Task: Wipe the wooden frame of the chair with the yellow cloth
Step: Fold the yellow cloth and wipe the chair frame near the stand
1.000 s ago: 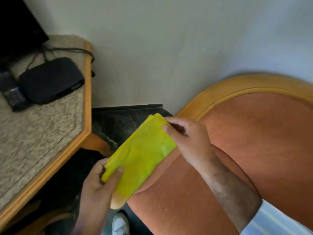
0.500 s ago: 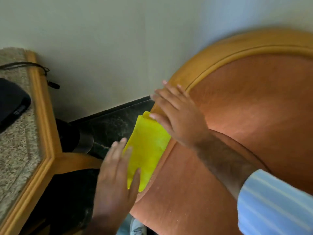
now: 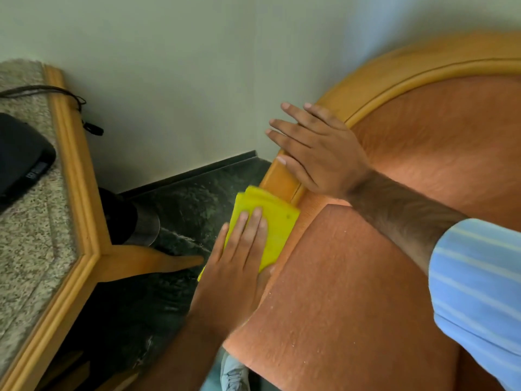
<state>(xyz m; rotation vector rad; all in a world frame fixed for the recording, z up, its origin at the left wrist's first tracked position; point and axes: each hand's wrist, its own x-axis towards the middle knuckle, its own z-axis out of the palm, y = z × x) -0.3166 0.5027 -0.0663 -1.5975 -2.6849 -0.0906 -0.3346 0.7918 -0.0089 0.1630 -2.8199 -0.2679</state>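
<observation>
A folded yellow cloth lies flat on the left arm of the chair's wooden frame, just below a bare stretch of wood. My left hand presses flat on the cloth with fingers straight and together. My right hand rests palm down on the frame higher up, fingers spread, holding nothing. The frame curves up and right around the orange upholstered back and seat cushion.
A wood-edged table with a speckled top stands on the left, carrying a black box and a cable. Dark stone floor lies between table and chair. A pale wall is behind. A shoe shows below.
My right hand let go of the cloth and moved up onto the bare frame. My left hand went from pinching the cloth's end to pressing flat on it against the frame.
</observation>
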